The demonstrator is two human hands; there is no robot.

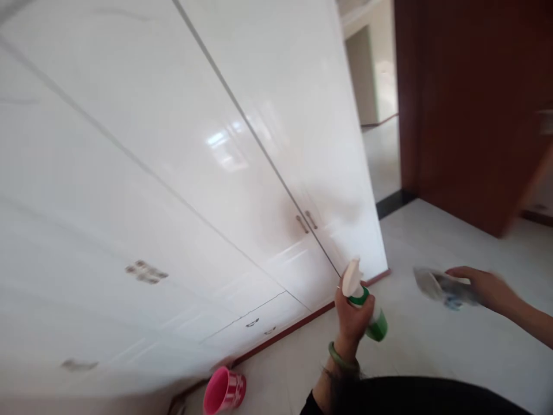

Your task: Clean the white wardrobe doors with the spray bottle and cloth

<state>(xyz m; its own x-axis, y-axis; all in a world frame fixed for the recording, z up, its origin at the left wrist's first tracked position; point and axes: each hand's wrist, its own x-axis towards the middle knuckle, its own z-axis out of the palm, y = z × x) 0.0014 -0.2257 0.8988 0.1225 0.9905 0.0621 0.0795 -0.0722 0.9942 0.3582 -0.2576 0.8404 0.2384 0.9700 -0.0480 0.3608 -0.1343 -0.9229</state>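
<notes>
Left hand (352, 320) closed round green spray bottle (377, 325), nozzle facing white cabinet doors (259, 173); right hand (486, 288) gripping blurred cloth (444, 291).

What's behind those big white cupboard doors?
The white cupboard doors are shut, so what's behind them is hidden. Only their shiny fronts and metal handles show. The left hand holds a green spray bottle near them; the right hand holds a cloth.

Bright room, window-shaped glare on glossy white cabinet doors (224, 144) (the cloth (444, 288) motion-blurred)
</notes>
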